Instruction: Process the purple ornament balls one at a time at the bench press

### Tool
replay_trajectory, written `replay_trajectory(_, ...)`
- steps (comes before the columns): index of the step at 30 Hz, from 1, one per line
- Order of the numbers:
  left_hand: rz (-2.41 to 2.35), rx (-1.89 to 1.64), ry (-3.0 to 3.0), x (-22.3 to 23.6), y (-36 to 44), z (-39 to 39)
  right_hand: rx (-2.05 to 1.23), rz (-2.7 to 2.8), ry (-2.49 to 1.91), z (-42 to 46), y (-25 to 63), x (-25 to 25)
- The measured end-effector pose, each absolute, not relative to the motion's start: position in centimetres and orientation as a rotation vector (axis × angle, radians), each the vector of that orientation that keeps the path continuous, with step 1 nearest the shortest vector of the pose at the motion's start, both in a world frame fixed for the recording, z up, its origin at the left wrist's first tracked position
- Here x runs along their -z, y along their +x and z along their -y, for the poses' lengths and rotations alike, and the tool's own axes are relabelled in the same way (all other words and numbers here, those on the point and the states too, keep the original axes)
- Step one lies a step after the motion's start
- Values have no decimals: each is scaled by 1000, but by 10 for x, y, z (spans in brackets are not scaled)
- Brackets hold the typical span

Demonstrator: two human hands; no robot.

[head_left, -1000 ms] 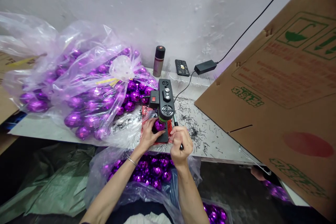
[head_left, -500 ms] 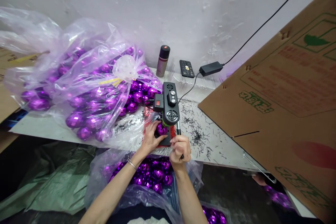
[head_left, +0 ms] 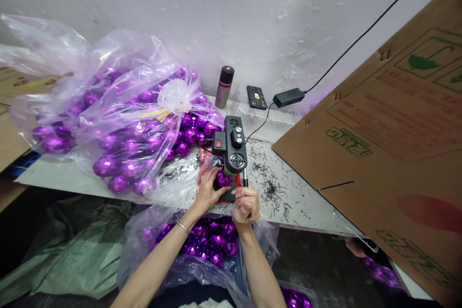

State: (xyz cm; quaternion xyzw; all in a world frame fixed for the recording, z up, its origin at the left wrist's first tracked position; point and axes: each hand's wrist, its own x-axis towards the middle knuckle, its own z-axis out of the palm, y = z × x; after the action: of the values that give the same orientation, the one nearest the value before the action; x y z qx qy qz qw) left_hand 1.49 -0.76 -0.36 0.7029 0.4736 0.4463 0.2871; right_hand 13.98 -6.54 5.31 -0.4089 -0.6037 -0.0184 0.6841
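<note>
Left hand [head_left: 207, 191] pinching purple ball [head_left: 224, 179] between thumb and fingers, ball sitting right under head of black press [head_left: 235, 147], just above base [head_left: 228, 196]. Right hand [head_left: 246, 203] closing in fist round lever [head_left: 245, 178] — pressing seemingly in hand (contact hard to tell). Any lever stroke calling for ball steady, fingertips clear. Black bits [head_left: 270, 187] littering bench [head_left: 305, 209]; tied bag [head_left: 175, 96] of balls lying left of press.
</note>
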Motion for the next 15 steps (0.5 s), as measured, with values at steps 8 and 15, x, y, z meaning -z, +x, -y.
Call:
replay_trajectory(8,-1249,-1198,1894,1,15,7,104,1398,-922,66,138,-64)
replay_trajectory(15,-1218,-1245,1955,8,10,20,-16,1366,-1024,68,142,-148)
